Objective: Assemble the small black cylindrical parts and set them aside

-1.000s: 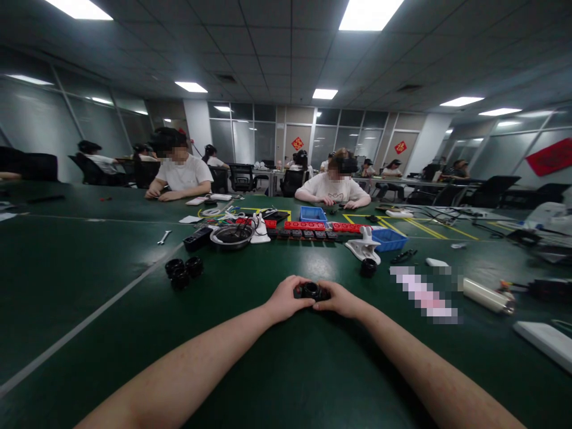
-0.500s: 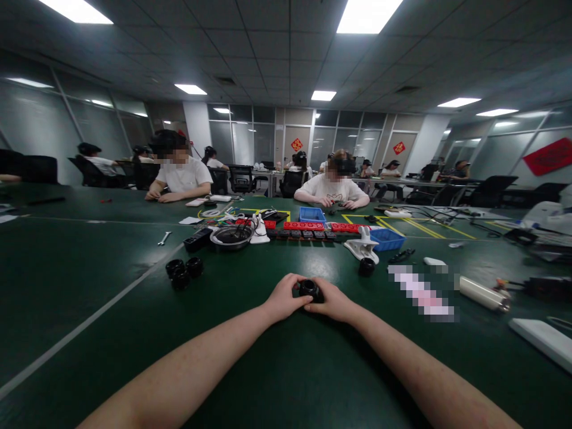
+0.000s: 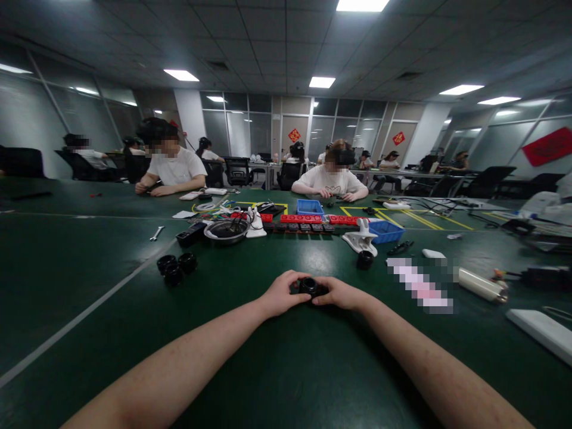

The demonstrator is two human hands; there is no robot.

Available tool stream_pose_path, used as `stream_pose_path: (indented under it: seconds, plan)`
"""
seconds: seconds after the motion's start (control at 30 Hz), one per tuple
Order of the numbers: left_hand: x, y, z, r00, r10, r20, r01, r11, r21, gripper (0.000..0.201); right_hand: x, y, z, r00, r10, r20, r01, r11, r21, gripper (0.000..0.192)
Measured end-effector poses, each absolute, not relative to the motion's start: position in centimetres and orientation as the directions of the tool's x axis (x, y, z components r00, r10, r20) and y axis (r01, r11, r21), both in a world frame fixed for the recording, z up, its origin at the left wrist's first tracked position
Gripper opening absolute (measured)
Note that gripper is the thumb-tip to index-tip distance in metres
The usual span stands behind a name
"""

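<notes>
Far left, on the green desk (image 3: pixel 80 286), a metal wrench (image 3: pixel 157 233), lying aslant beyond a pale seam (image 3: pixel 89 316). Next, on the other side of the seam, three black pieces (image 3: pixel 173 274), clustered close together. Seated across the desk, a person in a white top (image 3: pixel 176 167). Then a black box (image 3: pixel 189 235), a dark round pan (image 3: pixel 226 238) just beside it, and a white clip stand (image 3: pixel 256 228).

Left hand (image 3: pixel 282 293) next: fingers curled nearly closed around the left side of a black ring (image 3: pixel 309 285), thumb in front. Black ring held in the middle, between both hands, opening upward; cannot tell whether lifted or resting on the desk. Well behind it, red strips (image 3: pixel 301 218) and a blue bin (image 3: pixel 310 207). Right hand (image 3: pixel 338 294) in turn: fingers bent inward, gripping from the right, thumb toward the near side.

Farther right, a white clamp (image 3: pixel 360 240), a single black piece (image 3: pixel 365 260) just in front of it, a second blue bin (image 3: pixel 386 232), a cream cylinder (image 3: pixel 480 286) on its side, and lastly a white slab (image 3: pixel 540 335).
</notes>
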State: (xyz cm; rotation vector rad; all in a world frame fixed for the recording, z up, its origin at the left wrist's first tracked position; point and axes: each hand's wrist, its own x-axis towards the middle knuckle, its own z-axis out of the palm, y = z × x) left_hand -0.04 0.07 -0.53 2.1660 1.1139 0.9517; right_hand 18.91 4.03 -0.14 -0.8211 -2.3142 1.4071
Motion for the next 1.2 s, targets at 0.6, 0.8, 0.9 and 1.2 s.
stream_pose_path:
  seconds: [0.6, 0.8, 0.9, 1.2]
  plan:
    - [0.8, -0.3, -0.7, 0.197, 0.903, 0.382, 0.577, -0.421, 0.699, 0.033, 16.4, 2.3, -1.4, -0.478, 0.845, 0.238, 0.718, 0.532, -0.448, 0.045]
    - [0.2, -0.3, -0.1, 0.346, 0.846, 0.405, 0.511, -0.532, 0.675, 0.035, 18.1, 3.3, -0.5, -0.713, 0.666, 0.217, 0.408, 0.646, -0.645, 0.056]
    - [0.1, -0.3, 0.0, 0.381, 0.836, 0.395, 0.506, -0.546, 0.668, 0.037, 18.7, 3.7, -0.2, -0.763, 0.634, 0.127, 0.375, 0.593, -0.713, 0.042]
    - [-0.2, -0.3, 0.3, 0.439, 0.825, 0.357, 0.508, -0.555, 0.658, 0.041, 19.1, 3.9, 0.1, -0.787, 0.616, 0.038, 0.358, 0.506, -0.785, 0.033]
